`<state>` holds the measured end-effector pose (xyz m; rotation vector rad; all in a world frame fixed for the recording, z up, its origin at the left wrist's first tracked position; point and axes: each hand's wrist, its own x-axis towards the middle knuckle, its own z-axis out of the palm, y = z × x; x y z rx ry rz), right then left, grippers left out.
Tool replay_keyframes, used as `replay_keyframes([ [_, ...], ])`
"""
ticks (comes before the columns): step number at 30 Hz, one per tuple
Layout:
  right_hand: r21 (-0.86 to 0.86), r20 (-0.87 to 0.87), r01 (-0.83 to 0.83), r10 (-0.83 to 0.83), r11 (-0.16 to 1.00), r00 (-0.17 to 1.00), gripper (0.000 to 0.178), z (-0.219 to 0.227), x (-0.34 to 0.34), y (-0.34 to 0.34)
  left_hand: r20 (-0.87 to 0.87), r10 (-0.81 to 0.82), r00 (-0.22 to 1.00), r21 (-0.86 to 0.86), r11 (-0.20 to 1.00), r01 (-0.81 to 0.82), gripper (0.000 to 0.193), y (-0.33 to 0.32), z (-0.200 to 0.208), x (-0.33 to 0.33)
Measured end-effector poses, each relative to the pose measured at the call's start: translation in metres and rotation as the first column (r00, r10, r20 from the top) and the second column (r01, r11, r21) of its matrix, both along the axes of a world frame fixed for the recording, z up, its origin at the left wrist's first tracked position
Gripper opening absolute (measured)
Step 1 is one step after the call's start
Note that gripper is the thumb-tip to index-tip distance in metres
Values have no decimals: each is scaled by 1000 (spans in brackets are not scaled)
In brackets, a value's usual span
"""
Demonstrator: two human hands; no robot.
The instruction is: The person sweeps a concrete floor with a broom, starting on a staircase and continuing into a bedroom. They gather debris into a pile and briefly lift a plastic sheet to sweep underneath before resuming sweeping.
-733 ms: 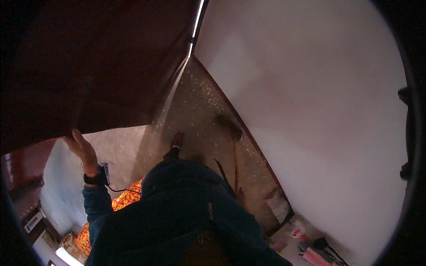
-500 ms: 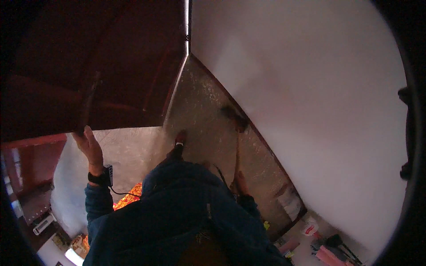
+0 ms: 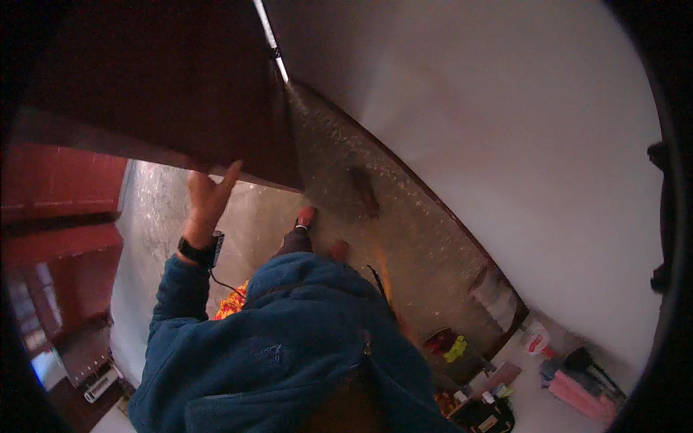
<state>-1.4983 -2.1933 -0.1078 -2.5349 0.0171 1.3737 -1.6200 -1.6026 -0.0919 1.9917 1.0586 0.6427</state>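
Note:
My left hand point(image 3: 206, 206), with a dark watch-like band point(image 3: 196, 251) and a small box on its wrist, reaches up to the edge of a dark red-brown door point(image 3: 180, 94). Its thumb and fingers are spread apart and touch that edge. To the right, the wooden handle of a broom point(image 3: 383, 267) slants down to the floor, with a dark blurred head at its far end. My right hand is hidden behind my blue jacket, near the handle's upper part.
A white wall point(image 3: 520, 144) with a dark skirting rises on the right. My red shoe point(image 3: 306, 216) stands on the grey-brown floor point(image 3: 426, 252). Pink cloth point(image 3: 581, 397) and small items lie at lower right. Red furniture point(image 3: 65, 180) stands left; orange patterned cloth point(image 3: 232, 303) is near my waist.
The door has swung and its lower edge now sits higher on the left. My left hand has moved right along it, its thumb spreading. My right hand, seen on the broom handle before, is now hidden.

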Motion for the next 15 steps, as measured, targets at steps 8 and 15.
replay_keyframes([
  [8,-85,86,83,-75,993,993,55,47,-106,213,238,-217,947,-47,971,235,81,191,-35,50],
  [15,-183,220,-318,355,930,909,57,2,-167,380,276,-145,950,66,989,132,108,382,-28,72],
])
